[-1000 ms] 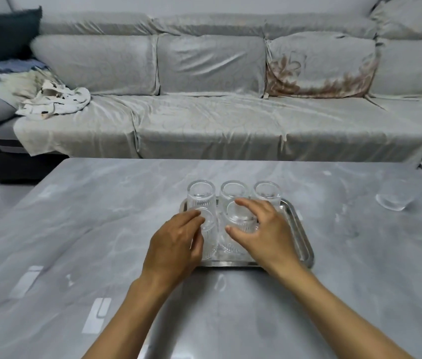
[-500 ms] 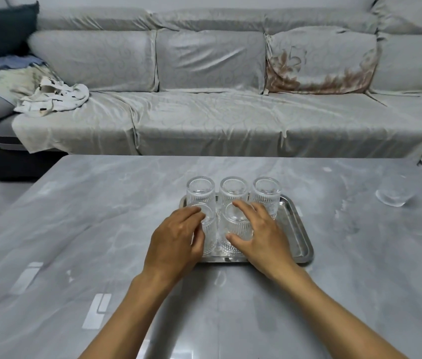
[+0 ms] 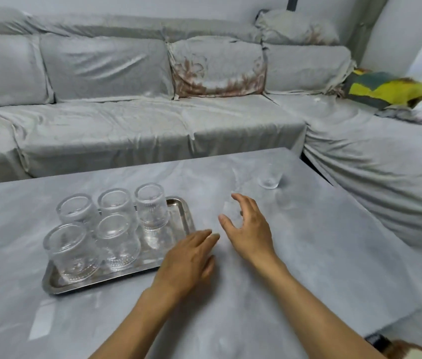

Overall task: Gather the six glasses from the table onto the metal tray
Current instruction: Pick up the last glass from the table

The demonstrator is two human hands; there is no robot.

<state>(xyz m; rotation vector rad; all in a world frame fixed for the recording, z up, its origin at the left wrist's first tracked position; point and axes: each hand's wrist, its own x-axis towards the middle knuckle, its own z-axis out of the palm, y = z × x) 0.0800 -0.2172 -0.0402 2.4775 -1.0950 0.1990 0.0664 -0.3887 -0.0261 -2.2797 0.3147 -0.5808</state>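
A metal tray [image 3: 178, 211] lies on the grey table at the left. Several clear ribbed glasses [image 3: 116, 239] stand on it in two rows, mouths down. One more clear glass [image 3: 269, 178] stands alone on the table near the far right edge. My left hand [image 3: 189, 260] hovers flat just off the tray's right end, holding nothing. My right hand [image 3: 248, 226] is over the bare table between the tray and the lone glass, fingers spread and curved, empty.
The grey marble table [image 3: 308, 255] ends at the right near a covered corner sofa [image 3: 152, 125]. A yellow and green cushion [image 3: 386, 89] lies on the sofa's right arm. A dark object [image 3: 378, 342] sits at the bottom right.
Both hands have left the glasses on the tray and moved right. The view has swung right, so the tray now sits at the left and the lone glass is nearer the middle.
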